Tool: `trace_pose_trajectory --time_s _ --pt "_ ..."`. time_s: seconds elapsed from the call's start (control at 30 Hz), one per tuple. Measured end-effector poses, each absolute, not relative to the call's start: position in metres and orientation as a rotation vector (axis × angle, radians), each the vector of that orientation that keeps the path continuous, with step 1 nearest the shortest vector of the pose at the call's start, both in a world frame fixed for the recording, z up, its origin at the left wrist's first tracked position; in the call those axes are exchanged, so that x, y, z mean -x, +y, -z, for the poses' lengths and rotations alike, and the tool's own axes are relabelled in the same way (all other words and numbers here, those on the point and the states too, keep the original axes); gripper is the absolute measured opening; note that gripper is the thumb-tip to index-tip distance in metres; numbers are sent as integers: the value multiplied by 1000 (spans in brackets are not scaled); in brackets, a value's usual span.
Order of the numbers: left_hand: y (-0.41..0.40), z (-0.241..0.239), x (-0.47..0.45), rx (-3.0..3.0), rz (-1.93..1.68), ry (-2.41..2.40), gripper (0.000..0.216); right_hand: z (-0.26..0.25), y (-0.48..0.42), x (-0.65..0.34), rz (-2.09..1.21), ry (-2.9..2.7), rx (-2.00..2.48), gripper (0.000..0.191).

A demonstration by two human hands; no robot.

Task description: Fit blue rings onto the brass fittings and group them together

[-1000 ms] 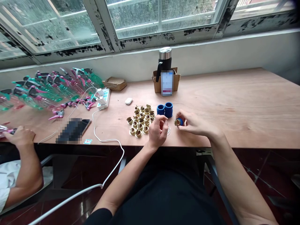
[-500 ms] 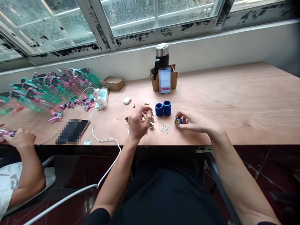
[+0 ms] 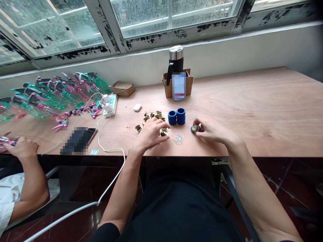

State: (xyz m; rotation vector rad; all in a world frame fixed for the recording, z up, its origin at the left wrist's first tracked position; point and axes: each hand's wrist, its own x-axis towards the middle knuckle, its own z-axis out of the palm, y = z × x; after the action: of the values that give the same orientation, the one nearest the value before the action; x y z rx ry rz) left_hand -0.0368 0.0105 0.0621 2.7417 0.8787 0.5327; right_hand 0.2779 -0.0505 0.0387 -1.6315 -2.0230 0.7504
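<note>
Several brass fittings (image 3: 158,115), left hand (image 3: 150,131) spread above, right hand (image 3: 205,129) pinching blue-ringed fitting (image 3: 194,128)

The left hand (image 3: 152,132) is turned back-up, its fingers loosely bent and parted, with the thumb stretched out apart from them on the side nearer the body. The left forearm (image 3: 121,188) slants up and rightward from the elbow. The right hand (image 3: 208,130) is closed in a pinch, its curled fingers and thumb pointing leftward. The right wrist (image 3: 233,141) bends sharply inward, and the right forearm (image 3: 258,188) runs down toward the lower right. The two hands are apart.
</note>
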Motion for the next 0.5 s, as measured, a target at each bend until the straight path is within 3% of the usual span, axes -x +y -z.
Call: trace_pose_trajectory --time_s 0.1,0.27,0.5 --pt "13 -55 42 -2781 -418 893 30 -36 -47 -277 -692 -1975 1675 15" --pt "15 -44 41 -2772 -493 937 12 -29 -45 -279 -549 -1969 1752 14" --pt "11 -62 33 -2539 -587 918 12 -34 -49 -273 -333 -1907 1726 29"
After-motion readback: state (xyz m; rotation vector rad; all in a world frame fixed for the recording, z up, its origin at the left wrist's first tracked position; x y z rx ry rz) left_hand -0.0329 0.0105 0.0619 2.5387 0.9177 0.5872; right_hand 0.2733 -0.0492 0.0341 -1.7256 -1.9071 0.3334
